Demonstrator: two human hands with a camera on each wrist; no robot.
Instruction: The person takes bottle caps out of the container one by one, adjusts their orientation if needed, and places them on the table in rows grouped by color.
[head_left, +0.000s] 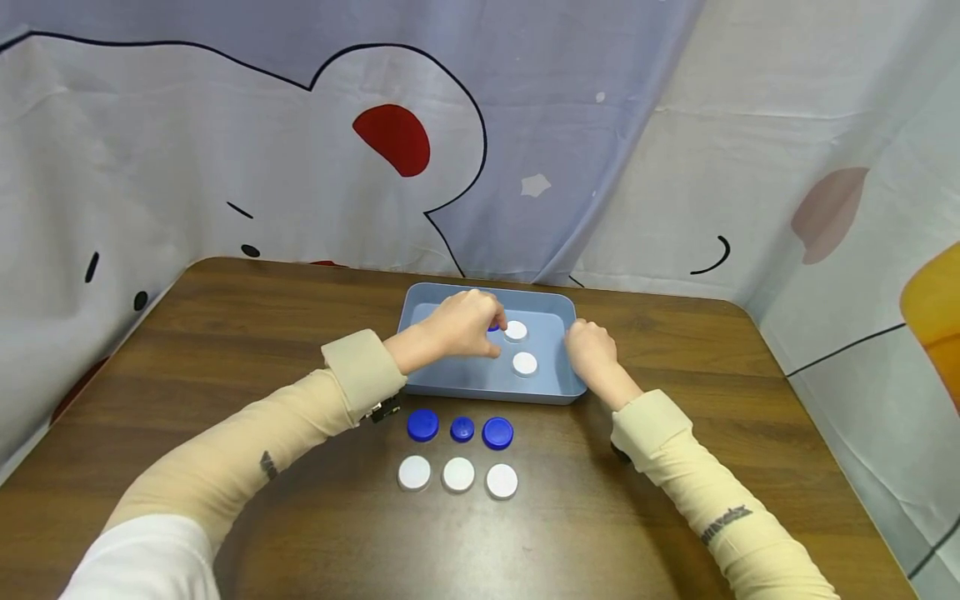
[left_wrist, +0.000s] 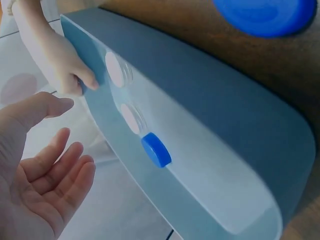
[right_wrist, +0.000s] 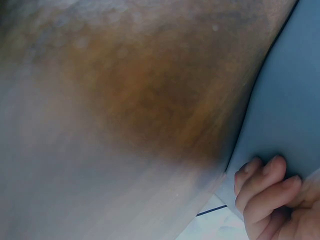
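A grey-blue rectangular tray [head_left: 480, 392] rests on the table near its far edge. My left hand [head_left: 461, 325] hovers over the tray's left half, thumb and fingers spread apart with nothing between them. Close below its fingertips lies a blue bottle cap [left_wrist: 156, 150], mostly hidden by the hand in the head view. Two white caps lie to the right of it, a farther white cap [head_left: 516, 331] and a nearer white cap [head_left: 525, 364]. At the tray's right end, my right hand [head_left: 592, 354] grips the rim, thumb over the inside and fingers curled against the outer wall.
In front of the tray, three blue caps [head_left: 462, 429] form a row, the middle one smaller. Three white caps [head_left: 458, 474] line up nearer to me. The brown wooden table [head_left: 300, 508] meets a patterned curtain [head_left: 300, 150] at the back and sides.
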